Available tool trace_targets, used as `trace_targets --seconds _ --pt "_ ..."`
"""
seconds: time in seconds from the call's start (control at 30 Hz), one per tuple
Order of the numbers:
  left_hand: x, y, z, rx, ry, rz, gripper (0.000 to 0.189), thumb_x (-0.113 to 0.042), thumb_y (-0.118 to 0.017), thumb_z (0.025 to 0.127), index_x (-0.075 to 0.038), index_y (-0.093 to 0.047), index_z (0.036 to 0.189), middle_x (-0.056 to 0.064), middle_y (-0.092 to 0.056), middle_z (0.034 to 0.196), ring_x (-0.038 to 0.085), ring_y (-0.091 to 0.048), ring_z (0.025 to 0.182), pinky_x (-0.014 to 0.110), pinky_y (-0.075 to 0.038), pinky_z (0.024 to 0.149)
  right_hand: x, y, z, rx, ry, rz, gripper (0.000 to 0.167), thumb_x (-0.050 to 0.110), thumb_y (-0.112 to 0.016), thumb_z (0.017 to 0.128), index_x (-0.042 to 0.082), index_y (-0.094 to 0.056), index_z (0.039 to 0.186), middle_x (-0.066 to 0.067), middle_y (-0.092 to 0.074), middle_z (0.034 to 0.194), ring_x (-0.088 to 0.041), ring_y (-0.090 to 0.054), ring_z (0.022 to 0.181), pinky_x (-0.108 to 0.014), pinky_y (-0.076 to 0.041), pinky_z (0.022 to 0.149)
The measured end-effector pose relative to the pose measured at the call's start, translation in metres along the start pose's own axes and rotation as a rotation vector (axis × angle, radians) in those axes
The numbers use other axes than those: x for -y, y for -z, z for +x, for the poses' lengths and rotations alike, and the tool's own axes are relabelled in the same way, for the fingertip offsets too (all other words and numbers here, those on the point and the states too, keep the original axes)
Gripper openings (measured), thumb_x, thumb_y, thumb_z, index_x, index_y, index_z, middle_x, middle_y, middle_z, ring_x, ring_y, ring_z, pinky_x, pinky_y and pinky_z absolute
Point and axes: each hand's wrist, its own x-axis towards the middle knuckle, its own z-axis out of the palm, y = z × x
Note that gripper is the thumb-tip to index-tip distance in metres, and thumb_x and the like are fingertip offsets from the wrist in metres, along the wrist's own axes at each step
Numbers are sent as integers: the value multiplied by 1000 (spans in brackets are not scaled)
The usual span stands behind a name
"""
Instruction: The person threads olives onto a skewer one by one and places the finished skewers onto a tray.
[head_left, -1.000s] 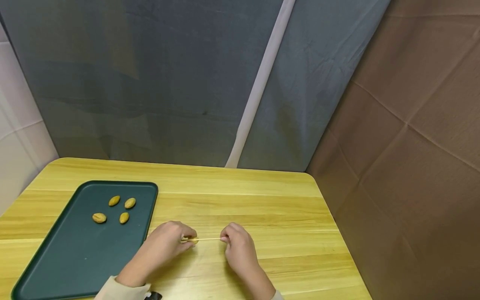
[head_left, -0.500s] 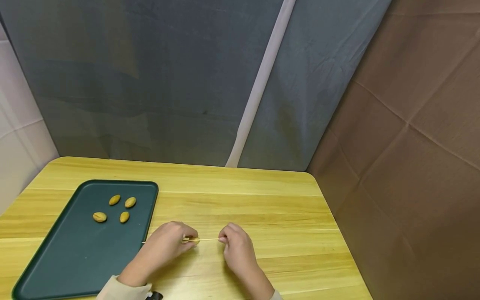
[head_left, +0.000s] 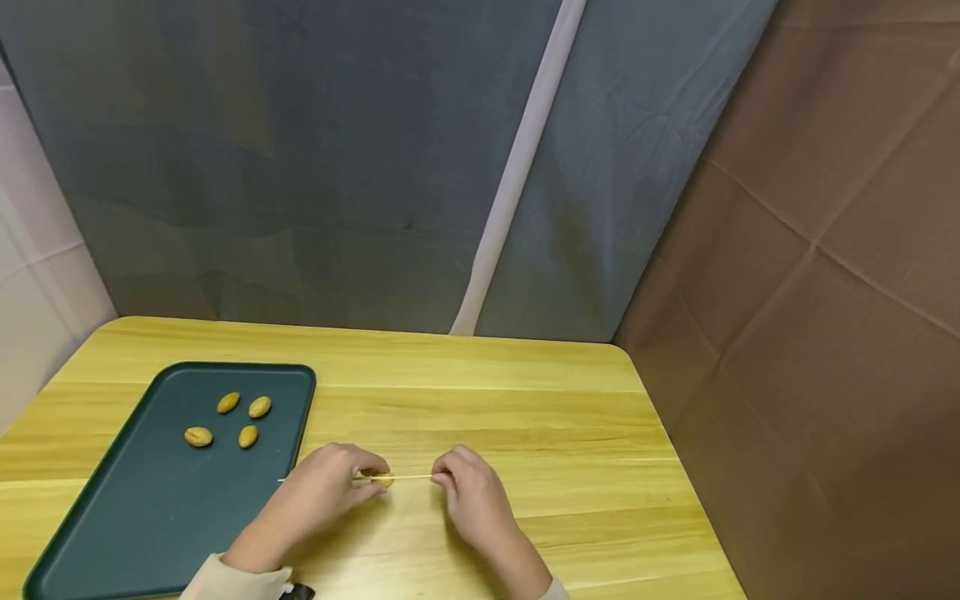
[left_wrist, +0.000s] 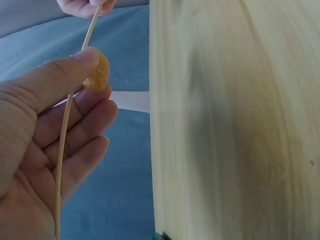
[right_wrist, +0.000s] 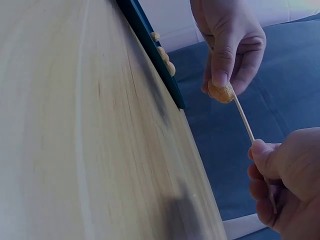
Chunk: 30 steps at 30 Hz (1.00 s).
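Work position: lower centre of the head view, above the wooden table (head_left: 540, 433). I have the left hand (head_left: 324, 485) pinching one tan oval piece (left_wrist: 100, 75) between thumb and fingers, its remaining fingers loosely bent. I have the right hand (head_left: 474, 498) gripping a thin stick (head_left: 410, 477), thumb against fingers. The stick runs nearly level between the hands and on past the left wrist. The stick meets the piece's edge in the right wrist view; whether it pierces the piece or lies alongside, I cannot tell. Four similar pieces (head_left: 198, 437) lie on the dark green tray (head_left: 161, 517), left of frame.

Guidance, in my judgement: align the stick with the middle of the piece. Apply force along the stick's length only; side load may bend or snap it. Hold the left fingertips clear of the stick's line. Turn slightly if resistance rises.
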Motion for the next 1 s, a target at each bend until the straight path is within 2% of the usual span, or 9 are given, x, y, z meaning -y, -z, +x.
trace_targets --seconds 0.27,0.63,0.8,1.0 --pt "0 1 0 18 21 -28 12 -17 -85 84 -20 -80 94 -10 -75 91 9 -70 84 27 -56 70 -4 2 -4 -12 -11 7 4 9 -73 91 11 -70 92 8 -63 90 -3 -59 81 -14 -51 73" --pt "1 0 5 -6 -43 21 13 -16 -86 82 -19 -79 92 -8 -75 87 9 -70 79 26 -56 67 -7 0 1 -116 57 -4 8 5 -77 87 9 -69 86 4 -62 83 -9 -61 78 -16 -51 72" --pt "1 -1 6 12 -62 22 11 -14 -85 82 -19 -79 89 -9 -75 85 6 -68 77 25 -54 65 -4 -1 1 -138 47 -6 14 0 -80 83 9 -69 82 4 -61 81 -9 -61 77 -16 -51 71" --pt "0 -2 10 14 -77 1 12 -11 -86 81 -17 -78 88 -6 -75 85 5 -67 76 24 -55 64 -4 -2 4 -151 52 -15 14 0 -80 81 9 -69 80 5 -61 80 -8 -61 76 -14 -50 71"
